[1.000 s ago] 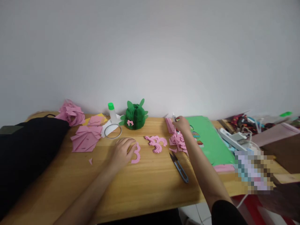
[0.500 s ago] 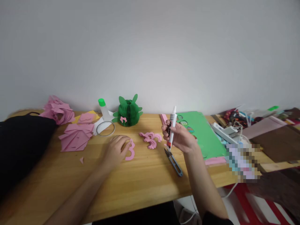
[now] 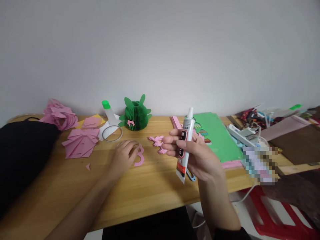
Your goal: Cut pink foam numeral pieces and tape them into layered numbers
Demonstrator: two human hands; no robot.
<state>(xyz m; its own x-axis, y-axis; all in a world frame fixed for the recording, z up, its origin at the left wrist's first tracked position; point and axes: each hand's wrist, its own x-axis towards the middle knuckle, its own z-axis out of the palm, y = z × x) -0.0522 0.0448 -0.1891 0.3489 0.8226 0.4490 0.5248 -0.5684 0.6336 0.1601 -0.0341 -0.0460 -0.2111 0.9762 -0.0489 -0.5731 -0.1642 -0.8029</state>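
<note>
My right hand [image 3: 200,151] holds a white glue tube [image 3: 186,143] with a black and red label up in front of me, nozzle upward, thumb across its front. On the table, my left hand [image 3: 125,153] has its thumb and fingertips on the upper end of a wavy pink paper cutout [image 3: 140,160]. More pink cutouts [image 3: 157,140] lie in a small pile, partly covered by my right fingers. Behind the right hand, blue-handled thread snips [image 3: 191,175] show only at their handle end. A green pleated paper ball [image 3: 136,116] with leaf shapes and a small pink piece stands at the back.
Left of the ball are a green-capped glue stick [image 3: 107,108], a ring [image 3: 112,133], folded pink paper [image 3: 81,143] and a black bag [image 3: 27,143]. Green sheets [image 3: 225,143], a white power strip [image 3: 238,136] and clutter lie right. A red stool [image 3: 267,213] stands below the table.
My right hand has brought the glue tube nearer to me and turned it so its label faces me. My left hand stays at the pink cutout. The view has shifted slightly.
</note>
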